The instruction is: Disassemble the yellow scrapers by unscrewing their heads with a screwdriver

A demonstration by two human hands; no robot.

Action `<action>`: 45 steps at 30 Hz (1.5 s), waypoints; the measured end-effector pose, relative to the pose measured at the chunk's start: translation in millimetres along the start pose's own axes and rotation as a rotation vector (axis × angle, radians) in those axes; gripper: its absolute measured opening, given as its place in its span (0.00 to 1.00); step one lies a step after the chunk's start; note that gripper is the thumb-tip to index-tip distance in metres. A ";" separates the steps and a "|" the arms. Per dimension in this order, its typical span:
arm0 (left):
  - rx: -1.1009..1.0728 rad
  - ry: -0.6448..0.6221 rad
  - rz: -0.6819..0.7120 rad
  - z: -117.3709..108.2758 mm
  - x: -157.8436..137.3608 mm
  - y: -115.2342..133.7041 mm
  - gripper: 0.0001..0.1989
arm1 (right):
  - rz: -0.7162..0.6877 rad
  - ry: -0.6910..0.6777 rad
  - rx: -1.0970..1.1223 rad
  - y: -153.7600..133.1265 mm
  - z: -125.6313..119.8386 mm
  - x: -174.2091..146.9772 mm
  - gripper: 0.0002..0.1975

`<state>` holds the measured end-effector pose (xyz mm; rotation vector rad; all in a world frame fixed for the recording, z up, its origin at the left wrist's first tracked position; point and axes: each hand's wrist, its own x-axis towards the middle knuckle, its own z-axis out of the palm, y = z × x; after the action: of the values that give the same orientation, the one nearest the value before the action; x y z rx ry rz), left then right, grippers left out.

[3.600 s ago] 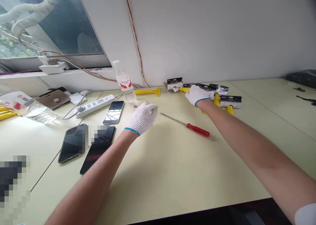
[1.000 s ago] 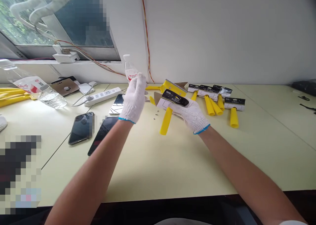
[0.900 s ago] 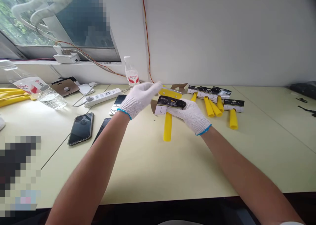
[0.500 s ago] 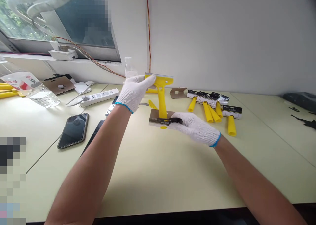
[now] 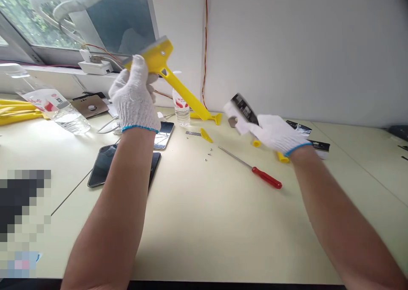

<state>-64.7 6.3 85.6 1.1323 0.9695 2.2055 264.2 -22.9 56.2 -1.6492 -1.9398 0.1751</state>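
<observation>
My left hand, in a white knit glove, is closed on the head of a yellow scraper. The scraper is raised above the table, its metal blade edge up and its handle slanting down to the right. In my right hand, also gloved, is a cardboard packaging card with a black printed label, apart from the scraper. Below the hands lie a red-handled screwdriver, a few tiny screws and a small yellow part beside a thin metal blade.
Phones lie near my left forearm. A large tilted water bottle and more yellow scrapers are at far left; a small bottle stands by the wall. Carded yellow handles lie partly behind my right hand.
The scraper has come out of the packaging card. My left hand has moved up and left with it, tilting it; my right hand has moved right with the card. The screwdriver and screws now show.
</observation>
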 end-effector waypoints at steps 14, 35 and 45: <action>0.251 -0.357 -0.202 48.0 -90.3 -3.0 0.19 | -0.050 -0.287 0.396 -52.3 51.7 -51.6 0.18; 0.408 -0.632 -0.488 -27.9 -108.2 -26.7 0.19 | 0.224 -0.500 -0.283 38.3 10.5 -109.2 0.15; 0.492 -0.676 -0.353 -31.8 -114.4 -34.5 0.34 | 0.203 -0.372 0.265 7.4 1.1 -109.5 0.20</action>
<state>-25.6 -60.8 -10.6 1.6189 1.2899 1.1916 277.3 -123.5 14.6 -1.7191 -1.8993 0.8343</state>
